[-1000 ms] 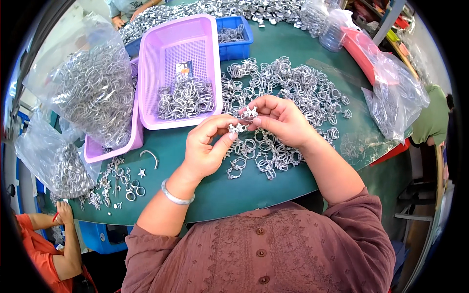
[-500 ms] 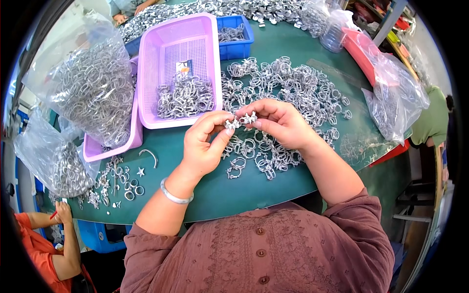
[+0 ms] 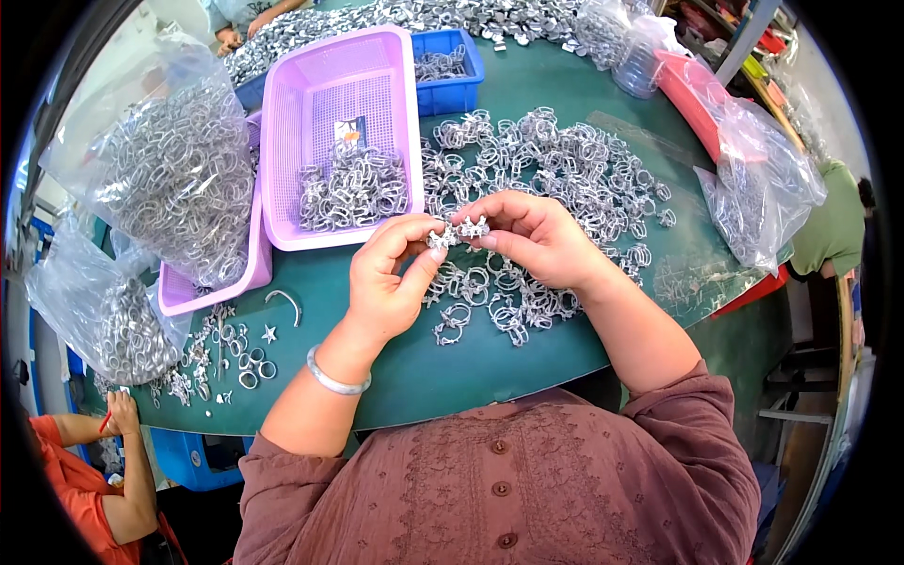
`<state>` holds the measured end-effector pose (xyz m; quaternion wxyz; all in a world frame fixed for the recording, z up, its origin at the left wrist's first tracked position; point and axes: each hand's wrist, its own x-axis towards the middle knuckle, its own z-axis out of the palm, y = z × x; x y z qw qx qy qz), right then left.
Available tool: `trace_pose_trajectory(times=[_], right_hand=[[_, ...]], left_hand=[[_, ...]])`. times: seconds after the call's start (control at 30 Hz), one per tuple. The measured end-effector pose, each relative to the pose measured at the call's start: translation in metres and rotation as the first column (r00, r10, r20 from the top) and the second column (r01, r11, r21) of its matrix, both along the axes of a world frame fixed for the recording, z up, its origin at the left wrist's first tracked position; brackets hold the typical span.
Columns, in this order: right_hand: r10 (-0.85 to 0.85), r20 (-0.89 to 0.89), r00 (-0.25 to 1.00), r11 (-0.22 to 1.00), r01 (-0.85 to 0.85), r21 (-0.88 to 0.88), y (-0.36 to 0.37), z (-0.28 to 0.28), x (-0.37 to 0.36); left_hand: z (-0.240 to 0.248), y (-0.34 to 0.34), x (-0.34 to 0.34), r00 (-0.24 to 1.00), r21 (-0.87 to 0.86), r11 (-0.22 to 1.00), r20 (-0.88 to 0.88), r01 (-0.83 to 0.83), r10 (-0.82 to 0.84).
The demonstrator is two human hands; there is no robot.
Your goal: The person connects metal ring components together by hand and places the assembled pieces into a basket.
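My left hand (image 3: 388, 275) pinches a small silver-coloured metal ring (image 3: 440, 239) with knobbly decoration between thumb and forefinger. A similar ring (image 3: 473, 227) is pinched in my right hand (image 3: 544, 241), close beside the first; whether the two touch I cannot tell. Fingertips hide most of both bands. Beneath and beyond my hands spreads a loose pile of silver rings (image 3: 584, 179) on the green table (image 3: 556, 363). Just past my left hand stands a lilac mesh basket (image 3: 282, 122) with more rings (image 3: 353, 188) heaped in its near end.
Clear bags of rings (image 3: 169, 179) lean in a second lilac basket (image 3: 256, 264) on the left. Loose rings and a star piece (image 3: 269, 333) lie nearby. A blue bin (image 3: 450, 94), red tray (image 3: 692, 99) and plastic bag (image 3: 763, 198) stand farther off. A co-worker in orange (image 3: 89, 490) sits left.
Both hands keep their pinches and stay nearly in place. The two rings have turned slightly in the fingers, and the whole view has shifted a little.
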<state>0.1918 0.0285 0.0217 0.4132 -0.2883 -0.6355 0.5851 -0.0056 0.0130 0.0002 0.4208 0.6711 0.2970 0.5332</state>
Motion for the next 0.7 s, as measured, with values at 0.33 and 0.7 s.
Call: trace_pose_trajectory(times=[0.33,0.7], right_hand=[[-0.025,0.046,0.999,0.998,0.023,0.05,0.0006,-0.0034,0.001],[-0.085,0.124,0.989,0.976,0.058,0.212,0.0019,-0.0069,0.0006]], left_hand=[[-0.0008,0.0009,-0.0003,0.999,0.0,1.0,-0.018,-0.03,0.03],[0.0004,0.0004,-0.0006,0.998,0.002,0.999,-0.061,-0.035,0.035]])
